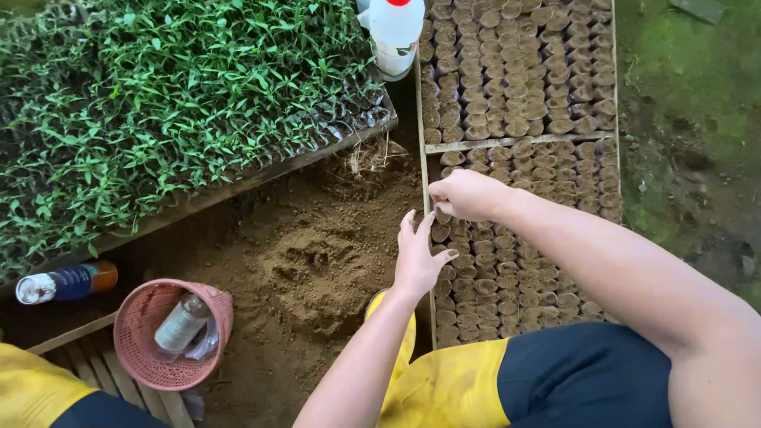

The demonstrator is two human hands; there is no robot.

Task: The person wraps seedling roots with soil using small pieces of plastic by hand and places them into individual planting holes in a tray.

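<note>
With the right hand [468,194] fingers pinching something small over the soil-filled seedling pots [507,269] and the left hand [416,257] fingers spread just below, a loose pinch could drop it between pots.

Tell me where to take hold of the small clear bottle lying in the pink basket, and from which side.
Grip the clear bottle around its body, coming from above through the open top of the pink basket. It lies tilted, cap end up toward the rim and quite exposed, while the basket wall blocks any sideways approach. Crumpled clear plastic sits beside it, so fingers should probably close across the bottle's width.
</note>
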